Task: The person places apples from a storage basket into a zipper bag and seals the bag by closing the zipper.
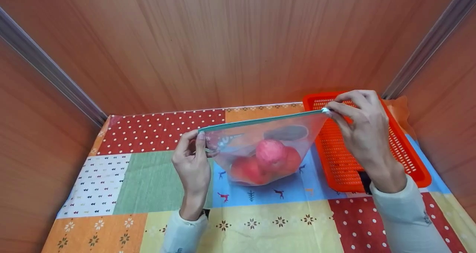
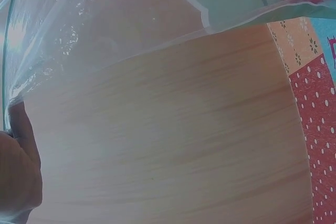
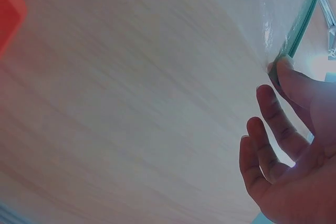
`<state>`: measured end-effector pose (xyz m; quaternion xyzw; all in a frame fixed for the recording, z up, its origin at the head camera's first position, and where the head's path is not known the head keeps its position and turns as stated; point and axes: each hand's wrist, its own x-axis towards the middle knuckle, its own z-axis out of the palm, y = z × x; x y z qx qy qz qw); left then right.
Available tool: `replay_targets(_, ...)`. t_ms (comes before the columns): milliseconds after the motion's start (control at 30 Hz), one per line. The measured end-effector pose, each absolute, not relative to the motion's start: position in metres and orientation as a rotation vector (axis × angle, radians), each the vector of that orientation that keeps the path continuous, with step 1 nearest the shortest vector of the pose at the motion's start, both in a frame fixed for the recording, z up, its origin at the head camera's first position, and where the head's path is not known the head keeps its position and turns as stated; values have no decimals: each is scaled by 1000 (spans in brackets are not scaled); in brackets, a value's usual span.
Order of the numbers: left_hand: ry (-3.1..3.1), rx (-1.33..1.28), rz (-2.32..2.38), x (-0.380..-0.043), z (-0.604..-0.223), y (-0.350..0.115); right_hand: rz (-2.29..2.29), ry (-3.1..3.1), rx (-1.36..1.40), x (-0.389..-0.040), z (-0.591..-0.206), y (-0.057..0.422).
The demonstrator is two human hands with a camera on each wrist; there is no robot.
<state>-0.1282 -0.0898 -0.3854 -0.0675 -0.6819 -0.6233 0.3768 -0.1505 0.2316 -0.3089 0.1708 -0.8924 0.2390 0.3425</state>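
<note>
A clear zip bag with a green zip strip along its top hangs between my two hands, higher at its right end. Several round red fruits lie in the bottom of it. At the top left corner, my left hand pinches the bag between thumb and fingers. My right hand pinches the opposite end, where a small white slider shows at the fingertips. In the right wrist view, thumb and index finger of the right hand grip the strip's end while the other fingers stay loose.
An orange-red plastic basket stands at the right, partly under my right hand and forearm. The table has a patchwork cloth. Wood-grain panels close in the back and both sides. Some orange material lies behind the basket.
</note>
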Motion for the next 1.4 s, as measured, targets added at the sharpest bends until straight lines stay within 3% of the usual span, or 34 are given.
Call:
replay_targets(500, -1833, -359, -1795, -114, -397, -107, 735, -2516, 797, -118, -314, 258)
replay_targets(1400, -2211, -942, -2521, -103, -440, -149, 1279, -3054, 1252, -90, -379, 252)
